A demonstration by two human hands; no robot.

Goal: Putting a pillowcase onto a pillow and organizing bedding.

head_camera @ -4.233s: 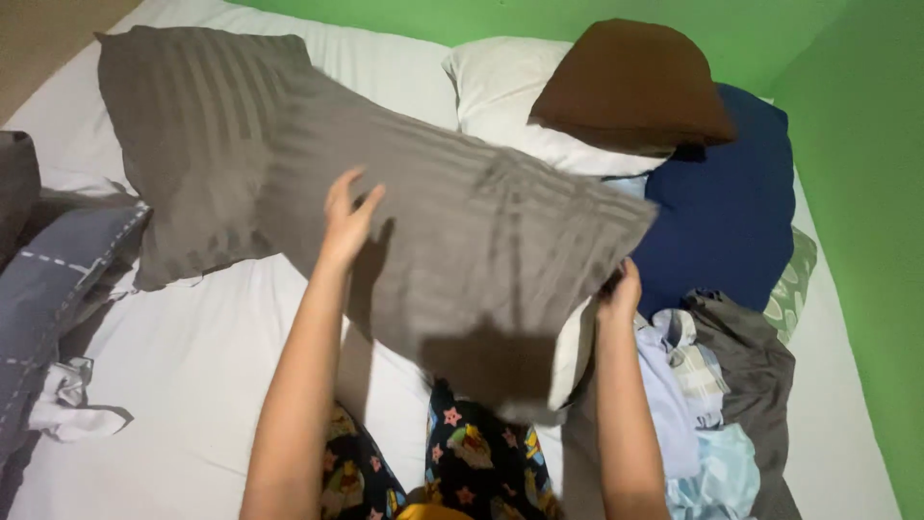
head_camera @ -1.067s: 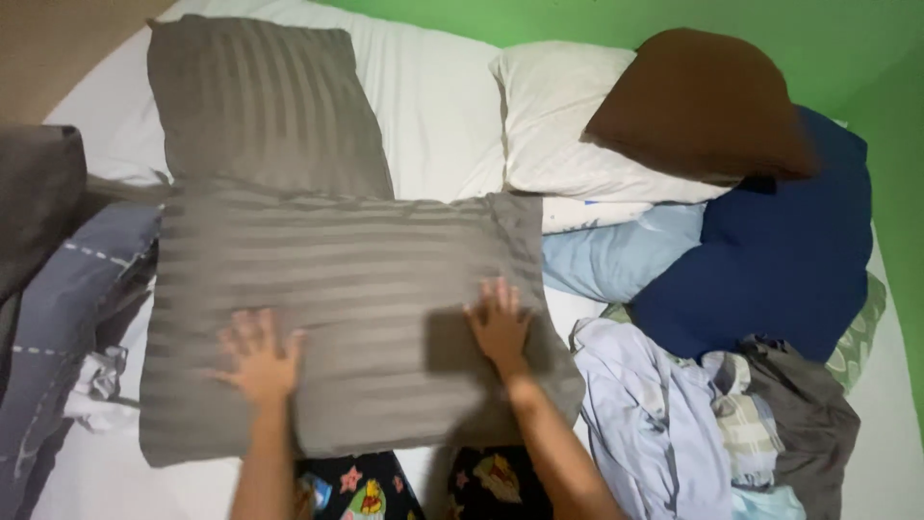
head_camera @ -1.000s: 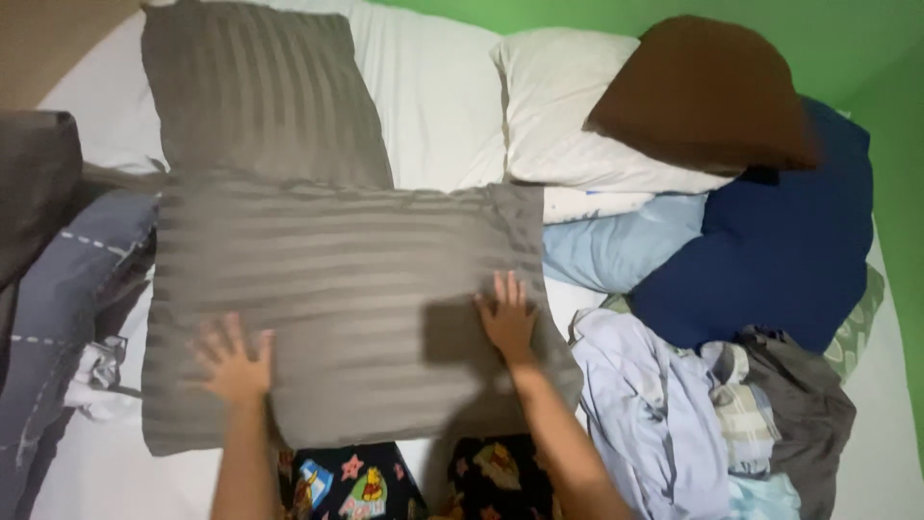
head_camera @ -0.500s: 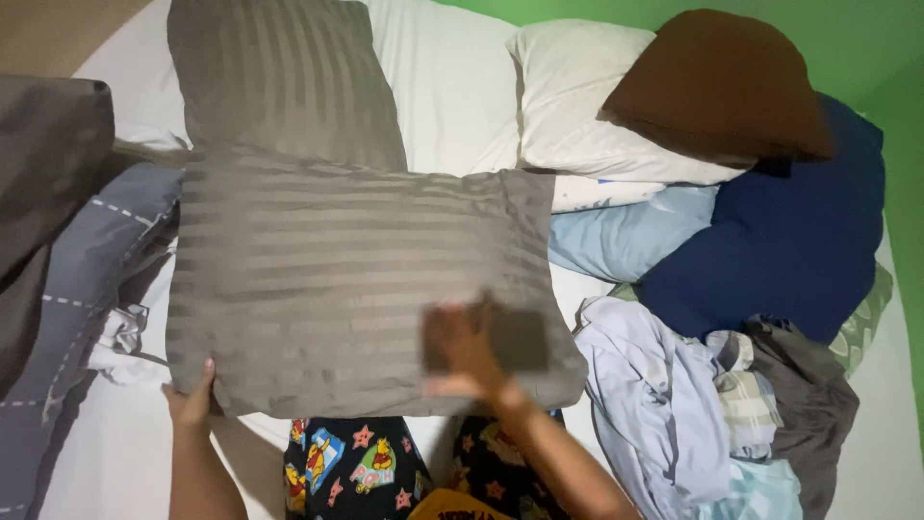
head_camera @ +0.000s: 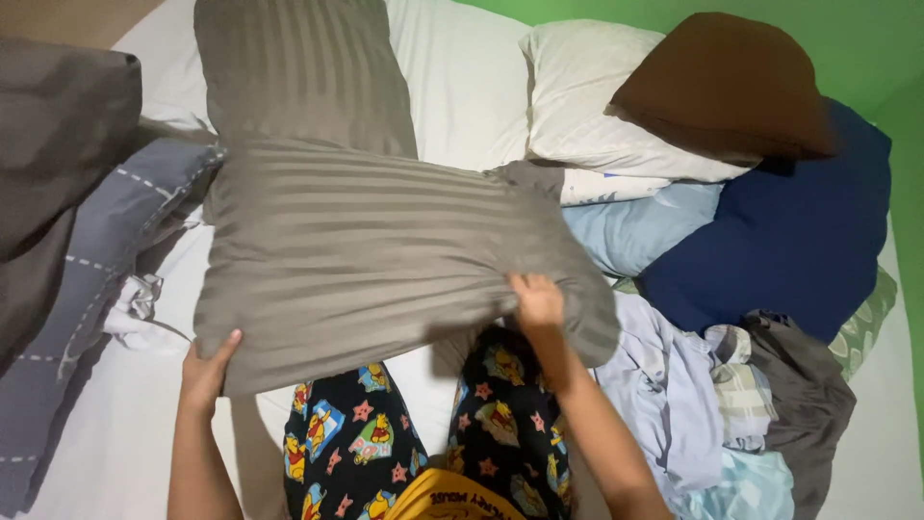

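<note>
A grey striped pillow (head_camera: 385, 255) is lifted at its near edge above my lap. My left hand (head_camera: 206, 371) grips its near left corner from below. My right hand (head_camera: 536, 300) pinches the near edge toward the right. A second grey striped pillow (head_camera: 298, 72) lies flat on the white bed sheet (head_camera: 452, 87) behind it, partly covered by the first. My legs in black cartoon-print trousers (head_camera: 423, 433) show under the raised edge.
A white pillow (head_camera: 587, 106), a brown pillow (head_camera: 722, 87), a light blue pillow (head_camera: 640, 226) and a dark blue pillow (head_camera: 780, 231) pile up at right. A heap of clothes (head_camera: 731, 404) lies near right. Dark grey and blue-grey bedding (head_camera: 67, 221) bunches at left. Green wall (head_camera: 866, 48) behind.
Both hands were pressing flat on top of the pillow; they have slid to its near edge, taken hold, and raised that edge off my lap.
</note>
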